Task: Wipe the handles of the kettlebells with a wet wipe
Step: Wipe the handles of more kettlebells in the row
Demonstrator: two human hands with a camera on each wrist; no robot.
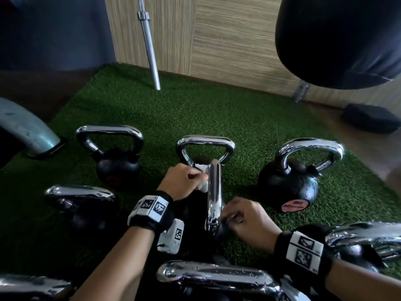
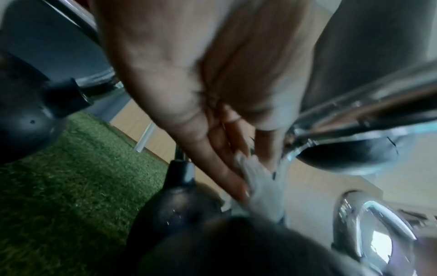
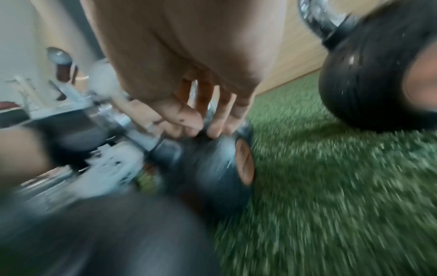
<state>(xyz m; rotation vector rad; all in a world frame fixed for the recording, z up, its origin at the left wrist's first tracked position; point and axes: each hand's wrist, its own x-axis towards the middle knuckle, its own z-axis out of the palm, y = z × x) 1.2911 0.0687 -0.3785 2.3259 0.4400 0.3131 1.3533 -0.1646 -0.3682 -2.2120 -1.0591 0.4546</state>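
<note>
Several black kettlebells with chrome handles stand on green turf (image 1: 217, 109). One in the middle shows its handle (image 1: 214, 192) edge-on. My left hand (image 1: 184, 181) grips a crumpled white wet wipe (image 1: 201, 186) and presses it against the far part of that handle. In the left wrist view the fingers (image 2: 220, 164) hold the wet wipe (image 2: 262, 183) beside a chrome bar (image 2: 354, 106). My right hand (image 1: 240, 216) grips the near end of the handle. In the blurred right wrist view its fingertips (image 3: 189, 121) sit where the handle meets the kettlebell's ball (image 3: 208, 162).
Other kettlebells stand at back left (image 1: 117, 164), at right (image 1: 288, 183), at left (image 1: 82, 205) and close in front (image 1: 217, 274). A barbell (image 1: 149, 44) leans on the wooden wall. A black punching bag (image 1: 338, 40) hangs at upper right, a black pad (image 1: 368, 120) below it.
</note>
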